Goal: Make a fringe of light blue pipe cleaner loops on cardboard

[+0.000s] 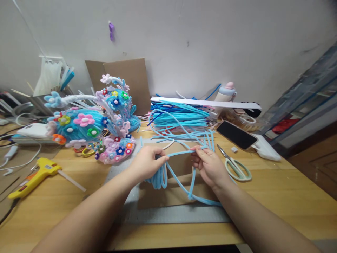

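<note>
Between my two hands a light blue pipe cleaner (pixel 180 153) is stretched nearly level above a piece of brown cardboard (pixel 158 200). My left hand (pixel 151 161) is closed on its left end, and a looped bundle of light blue pipe cleaners (pixel 159 177) hangs just under that hand; whether the fingers also grip the bundle is hidden. The thumb and fingers of my right hand (pixel 206 162) pinch the other end. Below the hands, more blue pipe cleaner bends down to a twisted joint (pixel 190 196) and runs right, under my right forearm.
A pile of blue pipe cleaners (pixel 181 117) lies behind the hands. Scissors (pixel 238 168) and a phone (pixel 237 134) lie to the right. Leftward are a yellow glue gun (pixel 35 177) and flower-covered pipe cleaner ornaments (pixel 79 124). A grey mat (pixel 181 214) lies under the cardboard.
</note>
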Tool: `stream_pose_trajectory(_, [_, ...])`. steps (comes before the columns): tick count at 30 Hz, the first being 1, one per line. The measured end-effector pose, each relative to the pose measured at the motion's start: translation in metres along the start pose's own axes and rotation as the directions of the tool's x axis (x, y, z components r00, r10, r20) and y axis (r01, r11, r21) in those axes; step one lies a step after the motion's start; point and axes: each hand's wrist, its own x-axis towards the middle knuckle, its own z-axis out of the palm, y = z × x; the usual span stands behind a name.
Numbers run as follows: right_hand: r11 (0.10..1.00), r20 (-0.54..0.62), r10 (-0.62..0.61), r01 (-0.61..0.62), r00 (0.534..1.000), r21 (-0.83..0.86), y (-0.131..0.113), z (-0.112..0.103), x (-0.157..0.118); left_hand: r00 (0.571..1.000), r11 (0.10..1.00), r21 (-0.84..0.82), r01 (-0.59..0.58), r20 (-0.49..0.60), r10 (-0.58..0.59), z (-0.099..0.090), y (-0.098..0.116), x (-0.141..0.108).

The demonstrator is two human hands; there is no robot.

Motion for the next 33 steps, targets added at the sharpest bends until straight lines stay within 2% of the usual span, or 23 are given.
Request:
stream_pose_trajectory(5, [0.999,0.009,-0.015,0.016,1.000,-0.051,0.000,0.000,0.000,1.000,1.000,-0.010,0.008,0.007,-0.008,0.001,-0.003,0.000])
stream_pose_trajectory(9, [0.955,0.112,0.053,-0.018,0.992,-0.295,-0.002,-0.004,0.000,0.998,0.999,-0.043,0.019,-0.061,-0.022,-0.001,-0.009,0.003])
stream_pose_trajectory(11, [0.864,0.174,0.084,0.016,0.981,-0.503,-0.004,-0.005,-0.001,0.992,0.998,-0.045,0.038,-0.119,-0.043,-0.003,-0.012,0.005])
stream_pose_trajectory(14, [0.575,0.281,0.073,0.189,0.957,-0.796,-0.009,-0.004,-0.008,0.982,0.998,-0.029,0.047,-0.183,-0.051,-0.005,-0.015,0.006])
stream_pose_trajectory(15, [0.484,0.327,0.097,0.243,0.940,-0.841,-0.009,-0.002,-0.011,0.979,0.999,-0.029,0.046,-0.195,-0.050,-0.005,-0.015,0.006])
stream_pose_trajectory(16, [0.435,0.367,0.129,0.280,0.921,-0.856,-0.009,0.001,-0.014,0.978,0.999,-0.031,0.043,-0.204,-0.048,-0.004,-0.015,0.006])
stream_pose_trajectory(17, [0.439,0.395,0.145,0.299,0.907,-0.847,-0.007,0.004,-0.017,0.977,0.999,-0.036,0.040,-0.207,-0.047,-0.003,-0.014,0.006])
stream_pose_trajectory(19, [0.555,0.423,0.122,0.291,0.898,-0.779,-0.001,0.010,-0.022,0.977,0.997,-0.060,0.041,-0.205,-0.053,0.000,-0.013,0.005])
stream_pose_trajectory(22, [0.707,0.377,0.059,0.228,0.924,-0.669,0.011,0.018,-0.026,0.979,0.993,-0.106,0.051,-0.191,-0.070,0.004,-0.012,0.005])
stream_pose_trajectory(29, [0.828,0.326,0.054,0.141,0.944,-0.544,0.010,0.022,-0.027,0.966,0.984,-0.176,0.028,-0.249,-0.072,0.004,-0.015,0.008])
stream_pose_trajectory(33, [0.863,0.368,0.197,0.017,0.909,-0.504,0.012,0.022,-0.027,0.966,0.978,-0.208,0.029,-0.247,-0.081,0.004,-0.013,0.007])
